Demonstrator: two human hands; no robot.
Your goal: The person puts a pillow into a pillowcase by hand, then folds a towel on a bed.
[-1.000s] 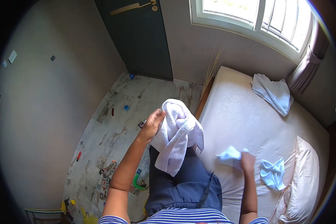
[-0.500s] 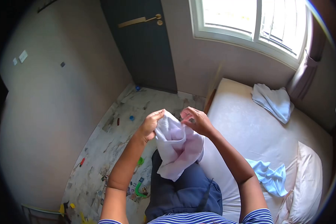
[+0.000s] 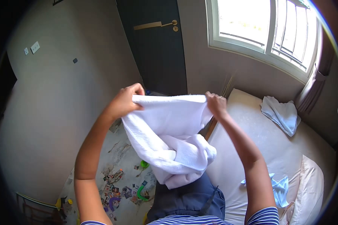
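Note:
A white towel (image 3: 169, 116) hangs in front of me, its top edge stretched nearly straight between my two hands. My left hand (image 3: 128, 100) grips the left end of that edge, thumb and fingers closed on the cloth. At the right end my right hand (image 3: 216, 105) is closed round the other corner. The lower part of the towel sags in loose folds over my dark trousers (image 3: 187, 198). What lies inside the folds is hidden.
To my right is a bed (image 3: 251, 150) with a folded pale cloth (image 3: 281, 115), a light blue cloth (image 3: 281, 189) and a pillow (image 3: 308, 191). Cards (image 3: 110, 187) and a green curved toy piece (image 3: 141, 192) lie on the floor. A dark door (image 3: 157, 56) stands ahead.
My hands have moved apart and upward, pulling the bunched towel's top edge wide. My right hand, at the cloth's edge before, now grips a corner. The view has shifted slightly.

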